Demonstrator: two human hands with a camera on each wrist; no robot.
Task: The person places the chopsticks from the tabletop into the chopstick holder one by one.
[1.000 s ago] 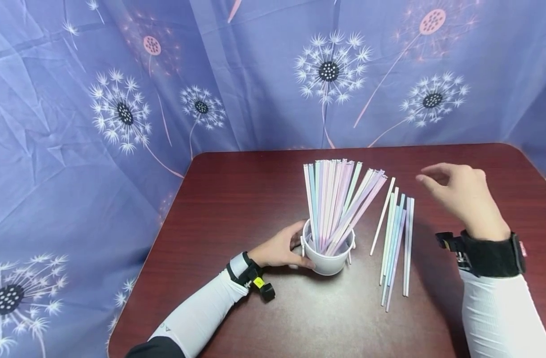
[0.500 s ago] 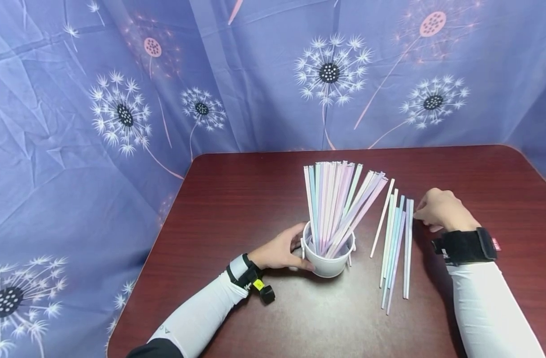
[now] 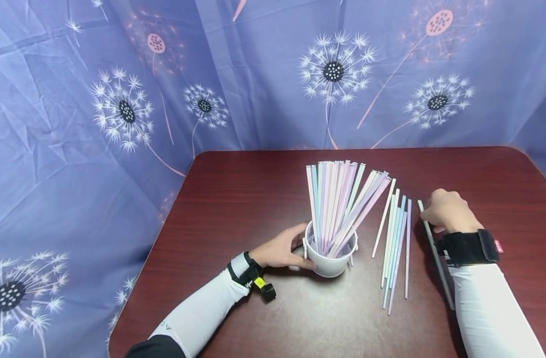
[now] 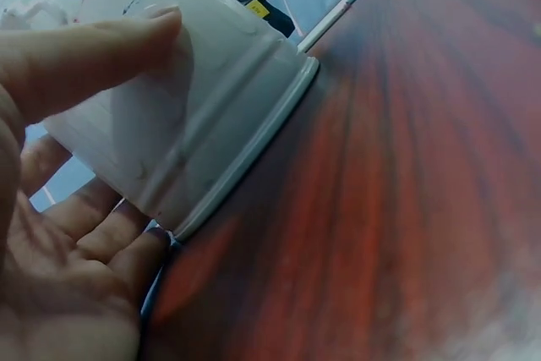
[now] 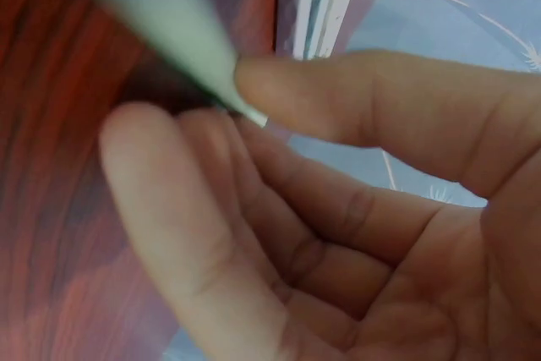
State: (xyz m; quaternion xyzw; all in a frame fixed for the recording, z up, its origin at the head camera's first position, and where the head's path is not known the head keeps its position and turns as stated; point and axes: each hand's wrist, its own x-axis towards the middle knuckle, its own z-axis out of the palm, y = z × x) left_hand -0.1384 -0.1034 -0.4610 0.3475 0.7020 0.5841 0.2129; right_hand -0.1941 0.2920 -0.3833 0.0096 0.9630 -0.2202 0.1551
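Note:
A small white bucket (image 3: 330, 267) stands on the table, holding a thick bunch of pastel straws (image 3: 335, 204) that fan out above its rim. My left hand (image 3: 282, 248) grips the bucket from its left side; in the left wrist view the thumb (image 4: 101, 61) lies along the wall and the fingers reach round the far side. To the right, my right hand (image 3: 449, 211) pinches a pale green straw (image 3: 437, 261) near its far end. In the right wrist view, this straw (image 5: 182, 31) is blurred and its tip touches the thumb.
Several loose straws (image 3: 394, 243) lie roughly side by side between the bucket and my right hand. A purple straw (image 3: 408, 248) is the rightmost of them. Behind the dark red table (image 3: 237, 189) hangs a blue curtain (image 3: 264, 99) with dandelion prints.
My right hand came down and left to the loose straws, then pinched the pale green one and drew it right, away from the purple straw. The left hand keeps its hold on the bucket.

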